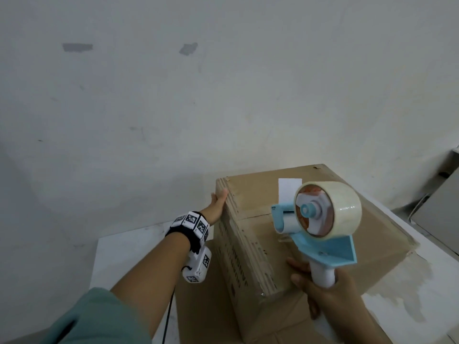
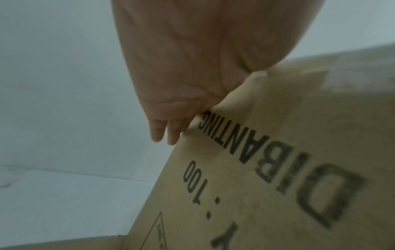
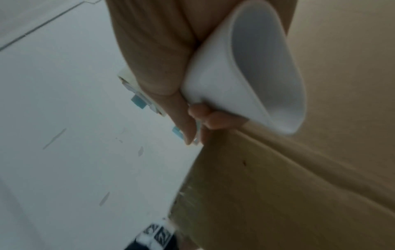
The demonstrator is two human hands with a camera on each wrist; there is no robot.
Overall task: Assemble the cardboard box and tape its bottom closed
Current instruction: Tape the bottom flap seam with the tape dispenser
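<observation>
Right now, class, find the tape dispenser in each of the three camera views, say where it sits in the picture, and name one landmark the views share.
Head: tape dispenser right of centre, above the cardboard box, its white handle gripped by the right hand.
Left wrist: not in view; only the left hand against the box's printed side.
Right wrist: its white handle upper centre, blue parts left of the fingers.
Shared landmark: the brown cardboard box.

1. the brown cardboard box (image 1: pixel 285 234) stood assembled on a white surface, closed flaps on top, a white label near their far edge, black print reading "dibanting" on its left side.
2. the blue-and-white tape dispenser (image 1: pixel 320 219) with its clear tape roll (image 1: pixel 345 207) hung tilted above the box's flap seam.
</observation>
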